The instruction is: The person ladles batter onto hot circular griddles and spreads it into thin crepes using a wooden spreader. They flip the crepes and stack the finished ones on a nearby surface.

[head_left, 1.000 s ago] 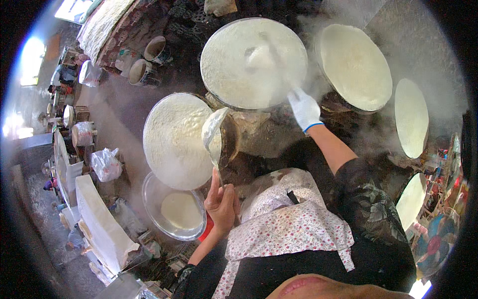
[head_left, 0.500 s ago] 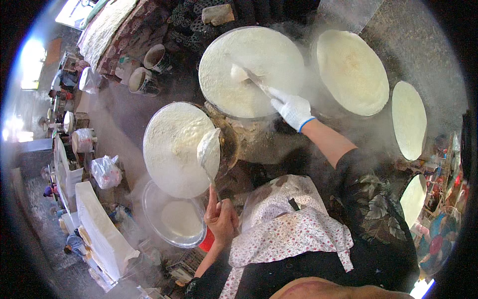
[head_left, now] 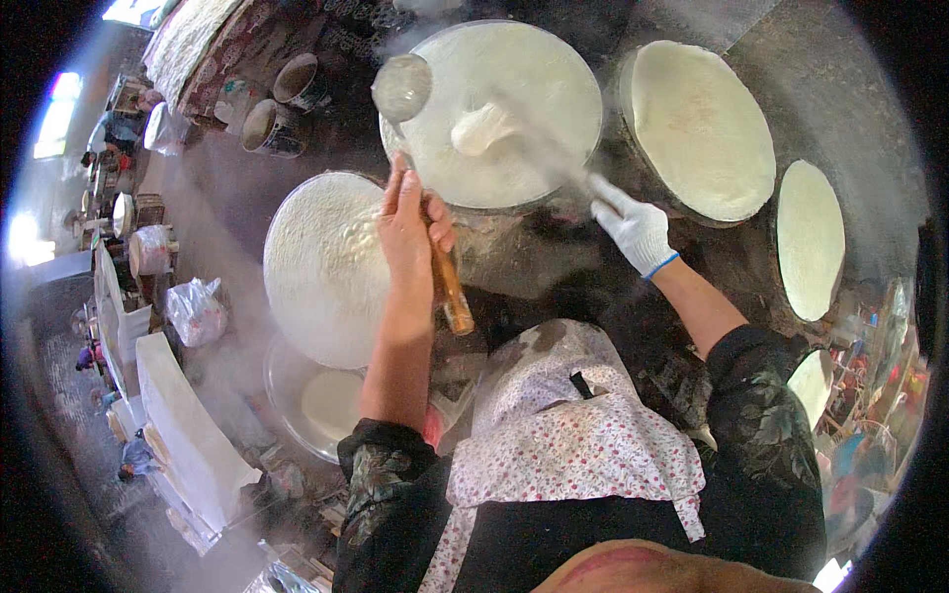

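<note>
My bare left hand (head_left: 407,219) grips the wooden handle of a round metal ladle (head_left: 402,87). The ladle's bowl hangs over the left rim of a large round pan (head_left: 554,79) spread with creamy white batter. A thick white mound (head_left: 482,130) lies in the middle of that pan. My right hand (head_left: 635,229), in a white glove, closes on a long tool (head_left: 546,148) that reaches over the pan toward the mound. Motion blur and steam hide the tool's shape. Under my left forearm is a second round pan (head_left: 316,257) of white batter, partly covered by the arm.
A clear-rimmed basin (head_left: 282,400) with white liquid stands near my left elbow. Round white sheets (head_left: 702,128) lie on the right. Two buckets (head_left: 272,128) stand at the far left. Steam drifts about. Other people and a long white-covered table (head_left: 188,425) are farther left.
My left hand has carried the ladle from the left pan up to the far pan's left edge. My right hand has drawn back to the right with its tool, and the white mound looks larger.
</note>
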